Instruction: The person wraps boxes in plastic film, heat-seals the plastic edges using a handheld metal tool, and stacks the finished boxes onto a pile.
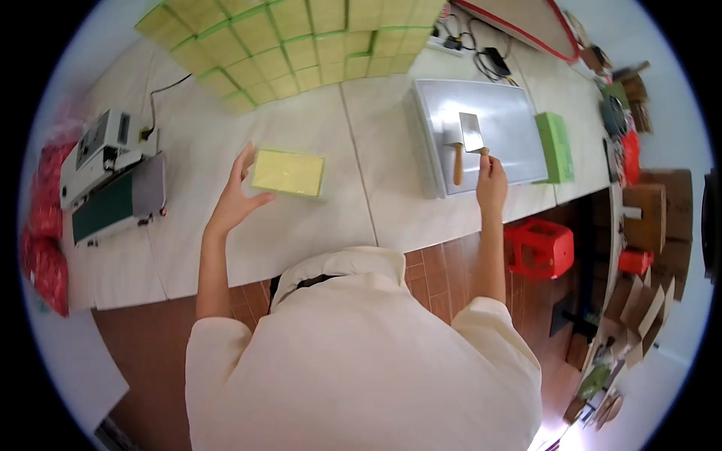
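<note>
My left hand [239, 192] is beside the left end of a flat yellow block with a pale green edge [289, 173], its thumb and fingers spread apart. I cannot tell whether the fingertips touch the block. In my right hand [492, 184] is a scraper [471, 132] with a wide metal blade and a wooden handle, held over the near part of a shallow translucent plastic bin [519, 139]. A second wooden-handled scraper [457, 163] lies on the bin's grey top, just left of the held one.
A stack of yellow-green blocks [301, 49] fills the back of the table. A white machine with a green belt [105, 214] stands left. Right of the bin is a green box [555, 148]; cables [481, 56] lie behind. A red stool [540, 248] is below the table.
</note>
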The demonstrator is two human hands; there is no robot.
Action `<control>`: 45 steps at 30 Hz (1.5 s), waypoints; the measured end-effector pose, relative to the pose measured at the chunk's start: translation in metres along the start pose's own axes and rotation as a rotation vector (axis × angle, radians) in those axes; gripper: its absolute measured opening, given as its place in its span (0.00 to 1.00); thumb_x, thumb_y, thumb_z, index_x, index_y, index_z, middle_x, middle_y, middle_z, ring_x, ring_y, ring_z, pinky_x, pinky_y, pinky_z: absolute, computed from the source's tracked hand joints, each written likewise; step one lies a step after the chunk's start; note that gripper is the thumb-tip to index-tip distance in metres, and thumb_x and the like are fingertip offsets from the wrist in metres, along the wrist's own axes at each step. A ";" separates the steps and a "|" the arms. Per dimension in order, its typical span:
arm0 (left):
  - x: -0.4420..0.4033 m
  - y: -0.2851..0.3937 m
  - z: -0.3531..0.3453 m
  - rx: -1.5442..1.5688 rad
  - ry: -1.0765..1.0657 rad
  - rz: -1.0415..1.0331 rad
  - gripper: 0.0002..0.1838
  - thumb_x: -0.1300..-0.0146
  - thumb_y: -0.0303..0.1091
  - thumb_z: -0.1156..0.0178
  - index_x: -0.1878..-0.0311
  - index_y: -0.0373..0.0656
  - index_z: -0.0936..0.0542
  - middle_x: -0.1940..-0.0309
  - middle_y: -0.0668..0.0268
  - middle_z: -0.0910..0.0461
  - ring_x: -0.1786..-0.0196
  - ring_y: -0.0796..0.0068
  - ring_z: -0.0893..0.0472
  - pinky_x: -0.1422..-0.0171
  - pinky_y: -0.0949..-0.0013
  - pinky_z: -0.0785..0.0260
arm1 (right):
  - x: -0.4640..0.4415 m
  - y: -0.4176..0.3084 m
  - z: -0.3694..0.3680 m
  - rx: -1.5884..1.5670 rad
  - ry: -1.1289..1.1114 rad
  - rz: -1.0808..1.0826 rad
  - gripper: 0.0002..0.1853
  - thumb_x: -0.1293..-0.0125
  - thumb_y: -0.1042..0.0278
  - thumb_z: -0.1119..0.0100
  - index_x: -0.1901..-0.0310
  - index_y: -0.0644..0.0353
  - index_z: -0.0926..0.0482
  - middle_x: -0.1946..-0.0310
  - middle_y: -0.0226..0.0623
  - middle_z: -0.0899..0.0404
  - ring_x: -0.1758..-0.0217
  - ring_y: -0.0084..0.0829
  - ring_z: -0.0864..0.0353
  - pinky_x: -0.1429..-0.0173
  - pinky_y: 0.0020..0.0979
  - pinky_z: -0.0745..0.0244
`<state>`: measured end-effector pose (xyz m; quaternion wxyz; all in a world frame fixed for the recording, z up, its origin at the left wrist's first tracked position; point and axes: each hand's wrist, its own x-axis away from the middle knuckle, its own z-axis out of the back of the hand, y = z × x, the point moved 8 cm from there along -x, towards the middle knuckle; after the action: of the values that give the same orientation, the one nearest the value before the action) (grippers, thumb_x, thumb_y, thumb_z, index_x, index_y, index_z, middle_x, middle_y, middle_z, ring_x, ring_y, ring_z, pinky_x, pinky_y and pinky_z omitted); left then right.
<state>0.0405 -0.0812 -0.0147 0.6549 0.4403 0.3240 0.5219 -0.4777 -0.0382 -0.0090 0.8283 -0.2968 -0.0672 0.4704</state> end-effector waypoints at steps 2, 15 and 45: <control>-0.010 -0.019 -0.014 -0.045 -0.166 0.101 0.55 0.52 0.27 0.25 0.24 0.44 0.49 0.28 0.59 0.39 0.25 0.60 0.40 0.23 0.60 0.46 | -0.009 0.052 -0.017 0.056 0.007 -0.126 0.23 0.25 0.49 0.56 0.51 0.62 0.21 0.59 0.52 0.17 0.54 0.55 0.19 0.52 0.50 0.27; 0.013 -0.041 -0.043 0.057 0.393 0.182 0.45 0.49 0.27 0.26 0.35 0.41 0.48 0.40 0.56 0.34 0.33 0.62 0.32 0.28 0.61 0.37 | 0.035 -0.037 -0.047 0.046 0.146 0.321 0.21 0.38 0.70 0.42 0.43 0.64 0.26 0.47 0.48 0.24 0.42 0.50 0.29 0.37 0.47 0.37; 0.009 0.119 -0.047 -0.554 0.101 -0.190 0.12 0.35 0.40 0.38 0.69 0.42 0.18 0.71 0.67 0.18 0.66 0.60 0.22 0.53 0.63 0.30 | 0.004 -0.005 -0.079 0.548 -0.073 0.211 0.14 0.42 0.61 0.36 0.62 0.63 0.24 0.69 0.44 0.19 0.60 0.47 0.20 0.53 0.44 0.25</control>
<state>-0.0466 -0.0536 0.0755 0.7790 0.1861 0.2411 0.5481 -0.4410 -0.0707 -0.0707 0.8212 -0.0502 0.0640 0.5648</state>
